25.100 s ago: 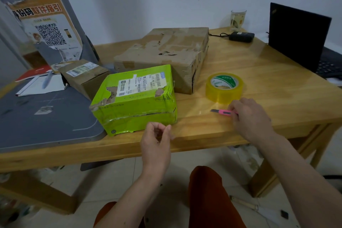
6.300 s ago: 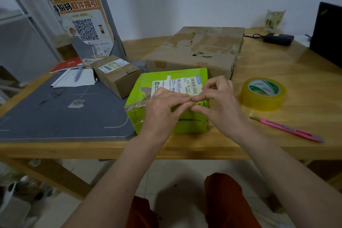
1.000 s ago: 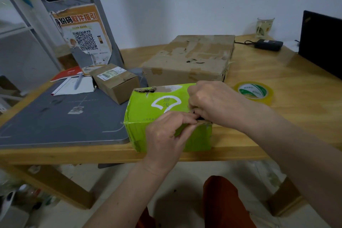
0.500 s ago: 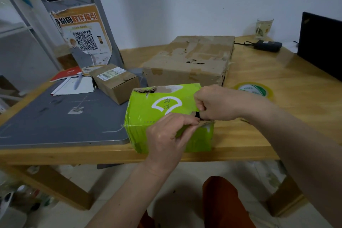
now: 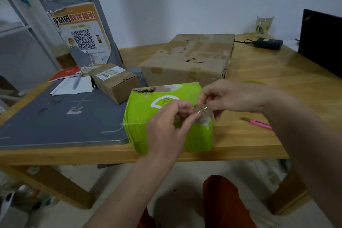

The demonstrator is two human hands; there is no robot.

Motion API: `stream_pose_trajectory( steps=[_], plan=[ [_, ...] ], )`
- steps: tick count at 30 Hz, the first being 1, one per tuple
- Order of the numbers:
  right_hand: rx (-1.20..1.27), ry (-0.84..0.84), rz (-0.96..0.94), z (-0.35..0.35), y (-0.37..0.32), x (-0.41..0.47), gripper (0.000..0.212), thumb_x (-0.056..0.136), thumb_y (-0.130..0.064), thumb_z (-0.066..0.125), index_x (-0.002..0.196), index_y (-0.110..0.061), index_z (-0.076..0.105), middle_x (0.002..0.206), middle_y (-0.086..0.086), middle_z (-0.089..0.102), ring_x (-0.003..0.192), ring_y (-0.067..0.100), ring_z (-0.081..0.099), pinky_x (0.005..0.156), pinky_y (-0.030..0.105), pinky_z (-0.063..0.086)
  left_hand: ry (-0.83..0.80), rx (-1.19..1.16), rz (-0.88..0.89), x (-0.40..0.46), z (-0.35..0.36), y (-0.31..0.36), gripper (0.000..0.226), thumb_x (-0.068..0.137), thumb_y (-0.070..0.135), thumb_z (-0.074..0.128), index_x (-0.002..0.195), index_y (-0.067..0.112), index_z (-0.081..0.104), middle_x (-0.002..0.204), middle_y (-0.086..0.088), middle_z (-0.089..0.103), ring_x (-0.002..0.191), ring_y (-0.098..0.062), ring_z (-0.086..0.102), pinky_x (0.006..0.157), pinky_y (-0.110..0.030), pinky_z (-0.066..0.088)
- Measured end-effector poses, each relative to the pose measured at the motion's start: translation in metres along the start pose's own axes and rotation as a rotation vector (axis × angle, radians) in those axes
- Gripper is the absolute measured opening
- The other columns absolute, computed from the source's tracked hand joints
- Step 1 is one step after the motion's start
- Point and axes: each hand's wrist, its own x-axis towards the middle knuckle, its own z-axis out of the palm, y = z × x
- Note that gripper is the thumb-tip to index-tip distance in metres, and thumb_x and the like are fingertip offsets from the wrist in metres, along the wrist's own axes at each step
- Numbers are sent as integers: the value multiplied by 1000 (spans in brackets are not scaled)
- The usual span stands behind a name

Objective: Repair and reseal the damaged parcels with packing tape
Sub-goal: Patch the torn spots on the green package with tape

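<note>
A green parcel (image 5: pixel 148 114) wrapped in shiny film stands at the front edge of the wooden table (image 5: pixel 259 83), its top left corner torn. Over its right side both hands pinch a crumpled scrap of clear tape (image 5: pixel 203 114): my left hand (image 5: pixel 170 124) grips the scrap's left end, my right hand (image 5: pixel 225 98) its right end. Only a yellow sliver of the tape roll (image 5: pixel 254 82) shows behind my right wrist. The pink utility knife (image 5: pixel 258 122) lies on the table to the right.
A large battered cardboard box (image 5: pixel 188 59) sits behind the green parcel, a small brown box (image 5: pixel 114 81) to its left on a grey mat (image 5: pixel 55 116). Papers and a pen lie far left. A laptop (image 5: pixel 323 42), charger and glass stand at the back right.
My hands have lifted a scrap of tape off the green parcel's right side and now hold it just above the box. My right hand moved right, uncovering the knife.
</note>
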Motion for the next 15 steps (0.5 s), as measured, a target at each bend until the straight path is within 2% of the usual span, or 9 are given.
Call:
stream_pose_trajectory(
  steps=[2,4,7,11,12,15],
  plan=[
    [157,29,-12,0,8,-7,17,92,2,51,93,-4,66,82,10,61,70,11,59,69,27,54,-39,17,-101,4,-1,5,30,75,27,80,94,36,58,77,15,70,73,-3,67,70,-36,57],
    [292,106,-38,5,14,-14,13,90,-3,56,88,-5,69,81,10,63,72,14,58,68,27,53,-70,36,-166,7,-1,9,39,75,22,83,93,41,54,77,17,71,73,-3,67,73,-39,57],
    [340,310,-83,23,18,-16,5,83,-7,69,81,-3,70,69,6,64,61,14,56,57,22,49,-85,37,-231,10,-1,13,46,74,18,83,98,41,52,76,18,71,74,-3,67,75,-40,55],
    [396,552,-75,44,23,-9,8,77,-4,75,73,-1,69,67,19,63,51,15,49,47,22,42,-101,104,-280,9,2,18,41,77,21,81,105,32,53,75,17,68,77,-5,62,76,-37,52],
    [406,583,-69,47,24,-8,10,76,-4,76,70,-3,68,63,17,62,49,12,47,46,21,39,-102,117,-294,9,2,20,40,78,22,80,106,32,53,76,17,68,78,-7,61,76,-36,51],
    [464,636,-72,56,25,-4,13,76,0,75,67,-3,66,44,-10,50,39,1,39,42,11,29,-114,138,-353,11,1,21,40,79,23,79,108,31,53,78,16,68,75,-3,58,72,-26,47]
  ],
)
